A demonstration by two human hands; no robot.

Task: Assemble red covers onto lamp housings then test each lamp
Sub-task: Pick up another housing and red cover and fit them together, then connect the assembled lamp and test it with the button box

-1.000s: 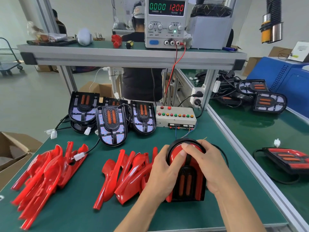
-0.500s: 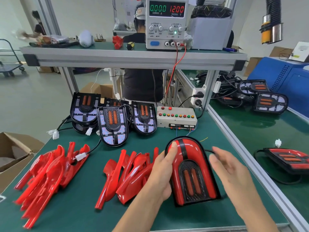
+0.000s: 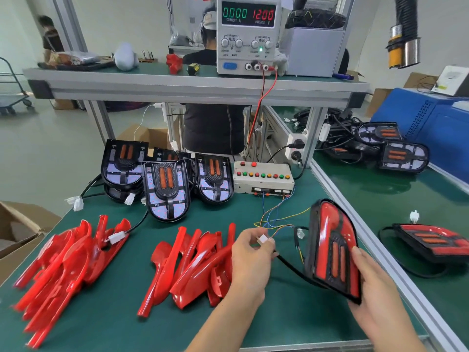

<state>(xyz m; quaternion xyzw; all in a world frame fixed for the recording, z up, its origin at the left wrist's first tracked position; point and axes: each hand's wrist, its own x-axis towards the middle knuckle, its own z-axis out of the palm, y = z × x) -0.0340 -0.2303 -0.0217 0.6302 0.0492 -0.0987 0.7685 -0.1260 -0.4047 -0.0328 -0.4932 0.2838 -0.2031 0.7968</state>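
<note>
- Red glossy plastic covers the assembled lamp (image 3: 332, 250), a black arch-shaped housing with two orange bars in its centre; it is tilted up on edge at the right of the green bench mat (image 3: 279, 313).
- The right hand (image 3: 373, 278) grips the lamp at its lower right edge, fingers curled round the rim.
- The left hand (image 3: 251, 252) pinches a small white plug connector (image 3: 262, 240) between thumb and fingertips; thin coloured test wires (image 3: 276, 219) run from it back to the grey test box with coloured buttons (image 3: 264, 177).
- The lamp's own black cable (image 3: 291, 265) hangs between the two hands, with a white connector (image 3: 301, 233) near its end, just beside the left hand's plug.
- Handling, as a judgement: the lamp looks light and stiff; the shiny cover is probably slippery and easily scratched, so the black rim is the safer hold. The thin wires call for gripping connectors by their bodies.
- Loose red plastic covers (image 3: 198, 262) lie heaped left of the left hand; bare lamp housings (image 3: 166, 189) stand behind them.
</note>
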